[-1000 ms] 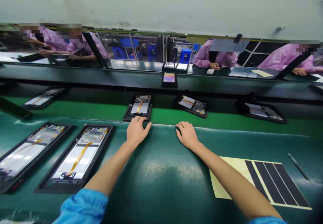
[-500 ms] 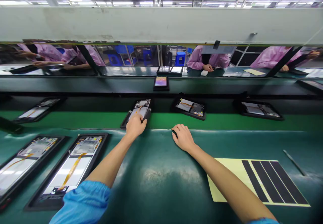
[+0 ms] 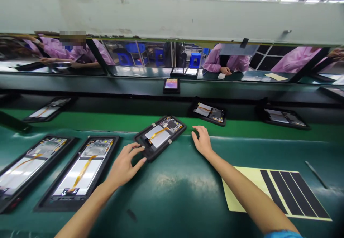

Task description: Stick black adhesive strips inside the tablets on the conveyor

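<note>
My left hand (image 3: 125,166) has its fingers and thumb at the near left corner of an opened tablet (image 3: 158,137) in a black frame, gripping it there. Batteries, a circuit board and an orange ribbon cable show inside this tablet, which lies slanted across the edge between the green belt and the worktable. To its right, my right hand (image 3: 202,140) hovers or rests at the belt's edge, fingers apart and slightly curved, holding nothing. Left of my left hand, another opened tablet (image 3: 83,170) and a further opened tablet (image 3: 32,170) lie side by side.
A yellow sheet with black strips (image 3: 290,191) lies under my right forearm, with a thin rod-like tool (image 3: 316,175) beyond it. The green belt (image 3: 120,121) carries more opened tablets, one (image 3: 208,112) near my right hand. People in pink sleeves (image 3: 213,59) work across the line.
The tablet in my left hand has come off the belt toward me and turned clockwise. My right hand has shifted slightly right and up. The head view has tilted a little.
</note>
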`<control>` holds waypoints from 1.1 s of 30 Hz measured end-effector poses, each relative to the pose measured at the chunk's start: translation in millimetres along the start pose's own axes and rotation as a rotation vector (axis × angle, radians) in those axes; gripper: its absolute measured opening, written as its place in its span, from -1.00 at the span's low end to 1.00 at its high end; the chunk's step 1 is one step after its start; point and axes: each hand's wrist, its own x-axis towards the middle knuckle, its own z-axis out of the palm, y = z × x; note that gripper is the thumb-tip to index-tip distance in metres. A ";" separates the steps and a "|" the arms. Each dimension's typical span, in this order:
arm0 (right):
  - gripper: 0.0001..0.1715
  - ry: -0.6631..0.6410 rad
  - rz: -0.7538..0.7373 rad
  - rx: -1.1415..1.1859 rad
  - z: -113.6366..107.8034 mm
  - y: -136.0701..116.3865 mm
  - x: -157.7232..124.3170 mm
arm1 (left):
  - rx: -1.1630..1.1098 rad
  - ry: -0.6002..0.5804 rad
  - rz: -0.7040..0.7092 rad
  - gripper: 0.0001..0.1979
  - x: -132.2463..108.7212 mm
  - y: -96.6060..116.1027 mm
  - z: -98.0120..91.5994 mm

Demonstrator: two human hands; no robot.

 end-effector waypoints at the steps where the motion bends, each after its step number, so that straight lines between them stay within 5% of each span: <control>1: -0.62 -0.024 -0.037 0.006 -1.1 -3.4 -0.1 | -0.031 0.032 -0.100 -0.60 -3.6 -3.9 2.4; 4: -0.63 -0.104 -0.157 0.015 -2.4 -16.8 1.8 | -0.088 0.040 -0.298 -0.53 -6.3 -8.4 10.4; 9: -0.57 -0.249 -0.357 -0.076 5.0 -33.4 16.6 | -0.097 -0.001 -0.384 -0.46 -0.7 -4.8 24.7; 16: -0.90 -0.309 -0.459 -0.119 -2.8 -42.2 24.9 | -0.135 -0.041 -0.453 -0.44 6.4 -8.8 29.6; 22: -0.88 -0.372 -0.671 -0.105 -29.5 -50.6 -22.5 | -0.155 -0.104 -0.424 -0.50 -0.5 -1.9 24.7; 28: -0.83 -0.369 -0.664 -0.036 -65.0 -51.4 -83.8 | -0.178 -0.203 -0.343 -0.59 -11.4 27.7 25.5; 33: -0.78 -0.445 -0.611 0.029 -92.4 -57.4 -106.4 | -0.173 -0.259 -0.296 -0.67 -17.5 52.6 32.7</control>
